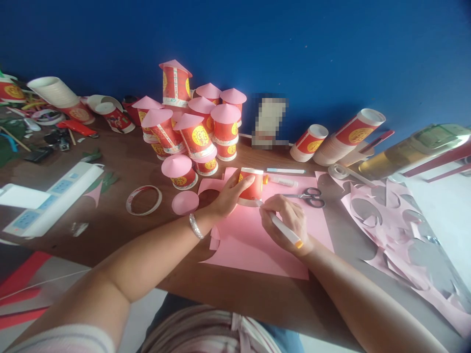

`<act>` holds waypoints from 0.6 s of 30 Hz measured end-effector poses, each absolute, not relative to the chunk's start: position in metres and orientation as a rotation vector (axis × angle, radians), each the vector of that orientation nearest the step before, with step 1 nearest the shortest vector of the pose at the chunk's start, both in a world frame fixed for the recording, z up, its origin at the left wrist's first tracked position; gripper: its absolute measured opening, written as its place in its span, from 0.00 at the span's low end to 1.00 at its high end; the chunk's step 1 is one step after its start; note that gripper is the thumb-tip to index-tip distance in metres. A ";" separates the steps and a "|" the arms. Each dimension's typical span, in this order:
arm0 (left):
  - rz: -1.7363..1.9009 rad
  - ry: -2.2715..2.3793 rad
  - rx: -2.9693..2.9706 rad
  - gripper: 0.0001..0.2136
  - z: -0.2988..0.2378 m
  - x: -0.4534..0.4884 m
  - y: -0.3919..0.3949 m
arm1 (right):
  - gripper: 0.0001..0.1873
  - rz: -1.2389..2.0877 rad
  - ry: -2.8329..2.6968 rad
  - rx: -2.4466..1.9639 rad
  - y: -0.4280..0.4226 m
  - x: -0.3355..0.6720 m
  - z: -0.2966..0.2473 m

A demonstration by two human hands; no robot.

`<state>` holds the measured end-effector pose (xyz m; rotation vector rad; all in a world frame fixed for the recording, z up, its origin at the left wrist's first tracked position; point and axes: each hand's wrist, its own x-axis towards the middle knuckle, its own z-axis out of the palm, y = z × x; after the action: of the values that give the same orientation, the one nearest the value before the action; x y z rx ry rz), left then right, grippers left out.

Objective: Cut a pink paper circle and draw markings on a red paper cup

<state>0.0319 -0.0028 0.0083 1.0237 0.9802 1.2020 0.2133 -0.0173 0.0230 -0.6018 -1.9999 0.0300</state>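
Observation:
My left hand point(228, 198) is wrapped round a red paper cup point(253, 189) with a white band at its lower edge. Pinched in my right hand point(290, 215) is a white marker pen point(286, 229) with an orange end. The pen's tip is at the cup's lower white band; whether it touches cannot be made out. Beneath both hands lies pink paper point(268, 245). Scissors point(312, 197) with dark handles, a white tube point(282, 181) with an orange cap and a slim white-and-blue stick point(286, 171) lie beyond my right hand. A pink paper disc point(185, 202) is left of the cup.
Several red cups with pink cone tops point(198, 135) stand stacked at the back. Cup stacks point(344, 139) lean at the right, near a tape roll point(336, 171) and pink paper scraps point(390, 211). A power strip point(55, 196) and a cut ring point(143, 200) lie left.

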 end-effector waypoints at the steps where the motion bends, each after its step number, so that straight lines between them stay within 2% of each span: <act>1: 1.198 0.977 1.012 0.21 0.009 0.032 -0.003 | 0.13 0.024 -2.002 -0.609 -0.017 0.213 0.023; 8: 1.220 0.998 1.041 0.19 0.010 0.031 -0.003 | 0.13 -0.015 -1.999 -0.620 -0.018 0.213 0.023; 18: 1.172 0.936 0.958 0.22 0.011 0.032 -0.005 | 0.16 -0.049 -2.015 -0.648 -0.020 0.212 0.025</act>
<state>0.0319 -0.0049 0.0110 0.9575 0.9360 1.1724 0.2121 -0.0196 0.0245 -0.6477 -2.0145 -0.0489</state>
